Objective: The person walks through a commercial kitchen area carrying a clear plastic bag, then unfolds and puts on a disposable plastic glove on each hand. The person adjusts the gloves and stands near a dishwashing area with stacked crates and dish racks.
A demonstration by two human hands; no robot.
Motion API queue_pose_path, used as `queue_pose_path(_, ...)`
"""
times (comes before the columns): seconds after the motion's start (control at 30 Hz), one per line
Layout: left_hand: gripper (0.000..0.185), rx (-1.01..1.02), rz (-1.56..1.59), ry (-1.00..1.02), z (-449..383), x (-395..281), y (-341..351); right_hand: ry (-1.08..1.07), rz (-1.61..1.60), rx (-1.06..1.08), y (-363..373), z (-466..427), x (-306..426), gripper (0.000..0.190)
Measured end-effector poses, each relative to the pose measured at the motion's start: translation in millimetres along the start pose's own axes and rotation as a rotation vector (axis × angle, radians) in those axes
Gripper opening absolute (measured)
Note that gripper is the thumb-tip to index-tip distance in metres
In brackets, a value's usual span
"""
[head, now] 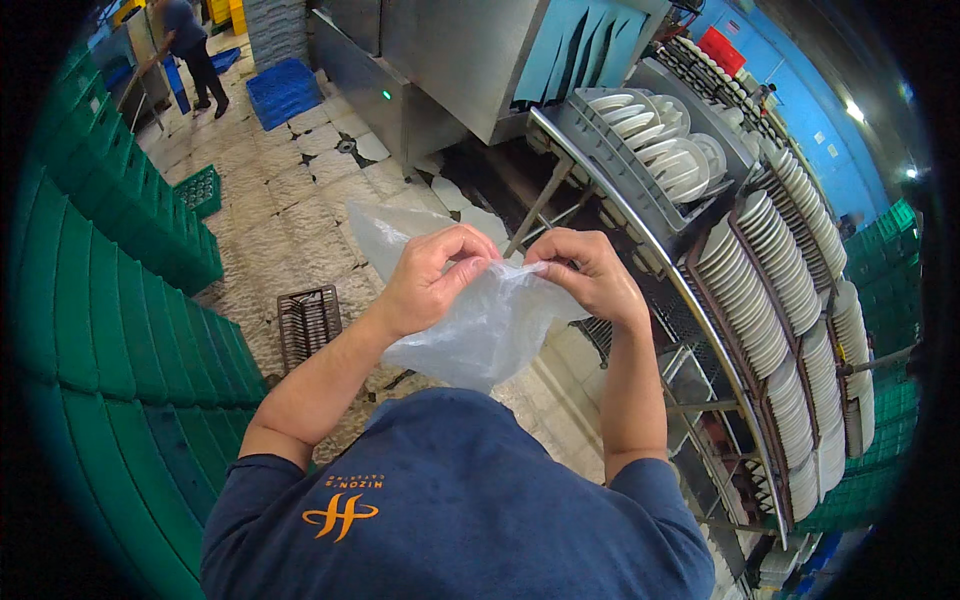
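A thin clear plastic bag (472, 330) hangs in front of my chest, above the tiled floor. My left hand (442, 274) pinches its upper edge between thumb and fingertips. A short way to the right, my right hand (589, 274) grips the same edge, where the film is bunched. The bag looks limp and see-through, and one part of it spreads up to the left behind my left hand. Whether its mouth is parted cannot be told.
Green plastic crates (142, 315) are stacked along my left. On my right, a metal-edged counter (697, 315) bears racks of white plates (742, 300). Ahead stands a stainless-steel machine (457, 60) with strip curtains. A brown rack (309, 324) lies on the floor. A person (191, 52) stands far left.
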State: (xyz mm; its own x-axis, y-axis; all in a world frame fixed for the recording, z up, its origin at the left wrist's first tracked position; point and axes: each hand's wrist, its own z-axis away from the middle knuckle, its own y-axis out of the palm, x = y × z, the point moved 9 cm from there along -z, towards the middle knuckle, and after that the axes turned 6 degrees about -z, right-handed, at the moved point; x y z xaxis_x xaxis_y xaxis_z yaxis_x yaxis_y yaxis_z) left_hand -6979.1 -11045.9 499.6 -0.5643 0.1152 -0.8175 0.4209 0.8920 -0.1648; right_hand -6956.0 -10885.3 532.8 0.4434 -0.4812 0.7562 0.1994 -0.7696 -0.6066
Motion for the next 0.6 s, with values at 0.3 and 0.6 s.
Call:
queue_pose_path(0.3,0.019,0.176,-0.603,0.100,-1.1,9.3,20.0,-0.175,0.031,-0.144,-10.9,-4.2,8.7,0.009)
queue_pose_path(0.6,0.014,0.336,-0.260,-0.032,-9.8,30.9,22.3,0.127,0.080,-0.226,-27.7,1.2,-22.4,0.017)
